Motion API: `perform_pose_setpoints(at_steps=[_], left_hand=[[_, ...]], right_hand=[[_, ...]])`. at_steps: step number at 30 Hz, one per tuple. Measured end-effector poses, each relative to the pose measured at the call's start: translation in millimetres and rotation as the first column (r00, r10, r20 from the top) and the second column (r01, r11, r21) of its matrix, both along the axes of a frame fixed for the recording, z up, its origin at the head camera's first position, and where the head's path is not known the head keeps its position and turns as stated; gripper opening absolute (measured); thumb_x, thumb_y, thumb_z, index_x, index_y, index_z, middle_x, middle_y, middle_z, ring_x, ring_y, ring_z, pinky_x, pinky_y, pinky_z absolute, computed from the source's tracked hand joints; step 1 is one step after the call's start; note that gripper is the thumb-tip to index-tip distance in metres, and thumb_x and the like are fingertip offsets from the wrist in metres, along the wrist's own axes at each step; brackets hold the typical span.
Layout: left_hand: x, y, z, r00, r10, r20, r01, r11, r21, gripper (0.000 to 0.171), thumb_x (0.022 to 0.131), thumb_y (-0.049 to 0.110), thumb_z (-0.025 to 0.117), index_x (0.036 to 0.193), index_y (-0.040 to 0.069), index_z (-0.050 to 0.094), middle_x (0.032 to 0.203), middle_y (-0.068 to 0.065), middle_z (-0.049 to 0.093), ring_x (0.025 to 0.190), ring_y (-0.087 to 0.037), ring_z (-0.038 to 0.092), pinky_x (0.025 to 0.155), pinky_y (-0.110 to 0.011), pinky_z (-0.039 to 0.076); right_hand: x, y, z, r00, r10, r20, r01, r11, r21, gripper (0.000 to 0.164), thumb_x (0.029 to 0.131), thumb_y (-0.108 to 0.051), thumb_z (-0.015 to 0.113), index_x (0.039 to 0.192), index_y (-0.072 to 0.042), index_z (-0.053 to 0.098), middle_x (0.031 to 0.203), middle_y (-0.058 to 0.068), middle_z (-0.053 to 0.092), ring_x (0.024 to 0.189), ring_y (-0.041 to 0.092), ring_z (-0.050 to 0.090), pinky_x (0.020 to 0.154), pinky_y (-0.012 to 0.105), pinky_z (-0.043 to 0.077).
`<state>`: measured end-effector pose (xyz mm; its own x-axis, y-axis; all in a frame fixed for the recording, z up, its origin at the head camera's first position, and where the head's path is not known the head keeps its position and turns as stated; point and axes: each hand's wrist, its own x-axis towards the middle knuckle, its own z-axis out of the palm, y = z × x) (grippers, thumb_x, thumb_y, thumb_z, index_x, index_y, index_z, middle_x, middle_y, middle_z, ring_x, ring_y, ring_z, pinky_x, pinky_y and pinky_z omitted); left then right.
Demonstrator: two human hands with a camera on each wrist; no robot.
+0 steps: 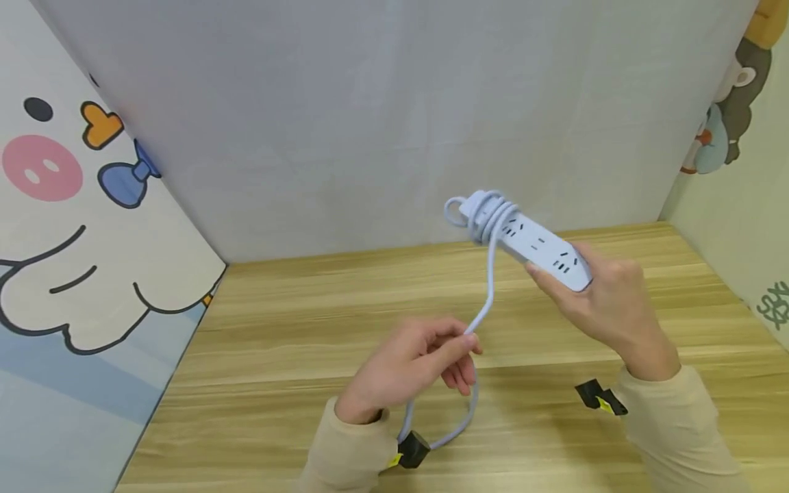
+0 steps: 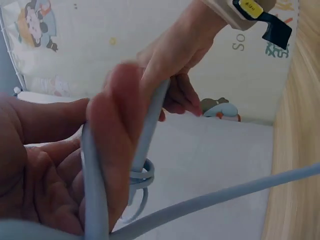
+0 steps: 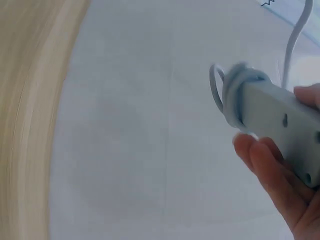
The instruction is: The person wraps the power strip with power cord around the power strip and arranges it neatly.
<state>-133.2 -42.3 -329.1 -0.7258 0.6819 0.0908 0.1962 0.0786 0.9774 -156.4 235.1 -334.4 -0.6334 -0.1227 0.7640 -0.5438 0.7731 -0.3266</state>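
A white power strip [image 1: 536,245] is tilted in the air above the wooden table, its sockets facing up. My right hand [image 1: 610,294] grips its near end, thumb along one edge; in the right wrist view the fingers [image 3: 272,175] lie against its underside. Several loops of the white cord [image 1: 490,218] are wound around the far end, and a small loop sticks out beyond it. From these turns the cord runs down to my left hand [image 1: 425,359], which pinches it between thumb and fingers. Below that hand the cord hangs in a loose loop near the left wrist.
The wooden table [image 1: 277,356] lies beneath both hands. A pale wall panel [image 1: 370,137] stands behind it, with cartoon-printed panels at the left [image 1: 92,274] and right [image 1: 727,226]. Black wrist mounts [image 1: 413,450] sit by each sleeve.
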Motion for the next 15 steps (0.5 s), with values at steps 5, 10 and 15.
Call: perform_pose_setpoints(at_steps=[5, 10, 15], left_hand=[[-2.1, 2.2, -2.3, 0.997, -0.045, 0.058, 0.047, 0.998, -0.032, 0.025, 0.108, 0.014, 0.048, 0.113, -0.004, 0.064, 0.092, -0.026, 0.070, 0.074, -0.012, 0.072, 0.075, -0.035, 0.063], [-9.4, -4.4, -5.4, 0.996, -0.040, 0.084, 0.047, 0.995, -0.088, 0.025, 0.108, 0.014, 0.050, 0.105, -0.005, 0.064, 0.093, -0.025, 0.070, 0.080, -0.020, 0.075, 0.081, -0.036, 0.063], [-21.9, -17.9, -11.8, 0.996, -0.019, 0.088, 0.032, 0.987, -0.155, 0.026, 0.107, 0.017, 0.052, 0.100, -0.005, 0.066, 0.089, -0.019, 0.072, 0.082, -0.023, 0.074, 0.081, -0.035, 0.062]], right_hand=[[-3.7, -0.6, 0.6, 0.982, -0.099, -0.158, 0.081, 0.990, -0.119, 0.063, 0.086, -0.051, 0.069, 0.098, 0.011, 0.070, 0.073, 0.022, 0.071, 0.050, 0.022, 0.053, 0.048, 0.014, 0.036], [-2.8, 5.1, 4.9, 0.968, -0.161, -0.191, 0.106, 0.957, -0.270, 0.057, 0.083, -0.043, 0.074, 0.098, 0.012, 0.072, 0.075, 0.016, 0.074, 0.062, -0.007, 0.054, 0.060, 0.001, 0.036], [3.0, 11.6, 13.3, 0.983, -0.063, -0.170, -0.038, 0.842, -0.538, 0.026, 0.084, -0.009, 0.078, 0.101, 0.010, 0.073, 0.080, -0.014, 0.074, 0.064, -0.012, 0.066, 0.061, 0.006, 0.051]])
